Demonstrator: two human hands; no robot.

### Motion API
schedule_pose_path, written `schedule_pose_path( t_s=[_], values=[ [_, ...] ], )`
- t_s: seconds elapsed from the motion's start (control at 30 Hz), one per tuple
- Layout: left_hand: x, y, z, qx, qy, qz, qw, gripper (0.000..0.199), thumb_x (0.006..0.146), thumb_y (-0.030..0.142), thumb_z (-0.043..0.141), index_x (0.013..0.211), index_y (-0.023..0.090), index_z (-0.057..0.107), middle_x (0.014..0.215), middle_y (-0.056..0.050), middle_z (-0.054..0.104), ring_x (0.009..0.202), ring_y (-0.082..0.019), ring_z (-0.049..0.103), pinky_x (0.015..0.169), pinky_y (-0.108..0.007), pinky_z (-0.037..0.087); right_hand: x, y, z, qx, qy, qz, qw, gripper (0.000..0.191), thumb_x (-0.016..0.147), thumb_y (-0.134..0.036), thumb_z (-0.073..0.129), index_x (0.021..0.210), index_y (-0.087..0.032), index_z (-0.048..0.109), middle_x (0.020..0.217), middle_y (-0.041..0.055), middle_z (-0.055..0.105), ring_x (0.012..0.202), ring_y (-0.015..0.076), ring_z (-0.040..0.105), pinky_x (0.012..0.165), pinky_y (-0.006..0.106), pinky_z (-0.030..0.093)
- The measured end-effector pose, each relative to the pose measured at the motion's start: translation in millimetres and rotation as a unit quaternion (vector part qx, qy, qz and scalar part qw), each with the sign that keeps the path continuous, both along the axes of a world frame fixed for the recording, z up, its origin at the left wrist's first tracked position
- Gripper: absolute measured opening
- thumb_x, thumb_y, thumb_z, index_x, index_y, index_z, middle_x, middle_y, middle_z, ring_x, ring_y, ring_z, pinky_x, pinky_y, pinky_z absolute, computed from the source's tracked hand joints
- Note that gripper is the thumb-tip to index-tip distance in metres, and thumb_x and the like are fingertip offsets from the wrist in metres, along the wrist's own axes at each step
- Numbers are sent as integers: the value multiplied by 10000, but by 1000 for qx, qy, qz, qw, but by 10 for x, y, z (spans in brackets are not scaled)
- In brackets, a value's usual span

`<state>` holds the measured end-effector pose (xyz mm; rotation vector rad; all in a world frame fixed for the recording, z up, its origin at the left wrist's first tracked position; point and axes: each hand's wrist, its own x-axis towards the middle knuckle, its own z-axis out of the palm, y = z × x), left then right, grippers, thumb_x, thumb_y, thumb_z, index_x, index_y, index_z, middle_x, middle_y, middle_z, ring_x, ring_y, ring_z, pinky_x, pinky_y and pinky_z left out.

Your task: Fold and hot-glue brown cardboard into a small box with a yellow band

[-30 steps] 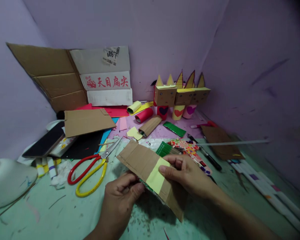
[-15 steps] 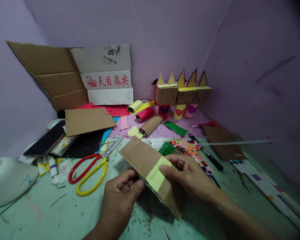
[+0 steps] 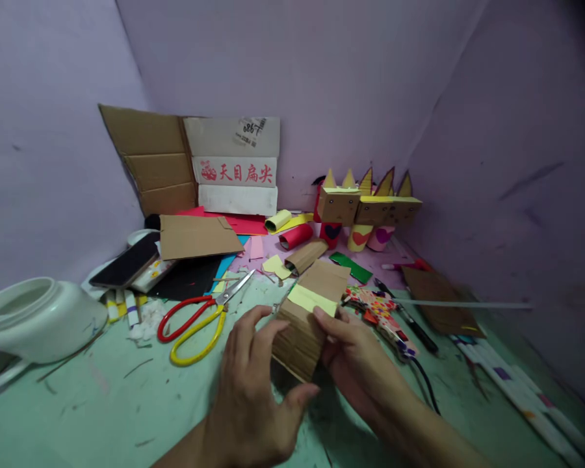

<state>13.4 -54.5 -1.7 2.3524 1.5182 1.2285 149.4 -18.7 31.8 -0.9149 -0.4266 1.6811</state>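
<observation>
A folded cardboard piece (image 3: pixel 297 344) with a pale yellow paper strip (image 3: pixel 312 301) across it is held above the table's front middle. My right hand (image 3: pixel 353 348) grips its right side, thumb on top near the strip and fingers underneath. At its left side, my left hand (image 3: pixel 256 377) is curved with the thumb well away from the fingers. The fingertips are by the cardboard's edge; whether they touch it, I cannot tell. Left of the hands lie scissors (image 3: pixel 207 316) with one red and one yellow handle.
Cardboard figures (image 3: pixel 338 207) with pointed ears stand at the back right. A flowered glue gun (image 3: pixel 377 309) and a black pen (image 3: pixel 414 328) lie on the right, beside several markers (image 3: pixel 511 383). A white teapot (image 3: pixel 53 318) and a phone (image 3: pixel 127 260) are left.
The cardboard has turned more upright and is bent at the strip. My left hand has opened from its pinch on the edge; my right hand still holds on. The view has shifted.
</observation>
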Motion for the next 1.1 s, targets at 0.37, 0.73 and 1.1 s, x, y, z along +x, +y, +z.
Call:
schedule_pose_path(
  t_s=[0.37,0.73,1.1],
  values=[
    [-96,71,1,-63,-12,-17,998,420,703,72,528,1095,182,424,1274,-159,338,1223,-305,399,975,-475,417,97,-182,-12,18,-46,99,994,328,569,-203,777,866,-173,642,898,51,691,862,192,649,815,299,497],
    [-166,99,30,-79,-52,-84,992,449,643,25,514,1061,180,467,1264,-137,367,1202,-298,393,942,-474,445,1067,-194,-238,424,-653,183,600,472,678,2,485,1053,-254,612,1147,93,596,1059,264,549,853,434,461],
    [-188,98,64,-32,-8,-133,991,477,603,14,517,1043,197,489,1204,-111,464,1161,-305,408,974,-528,362,777,-235,-258,432,-541,55,719,105,771,-191,652,852,-248,687,724,24,706,631,180,653,577,285,517]
  ],
)
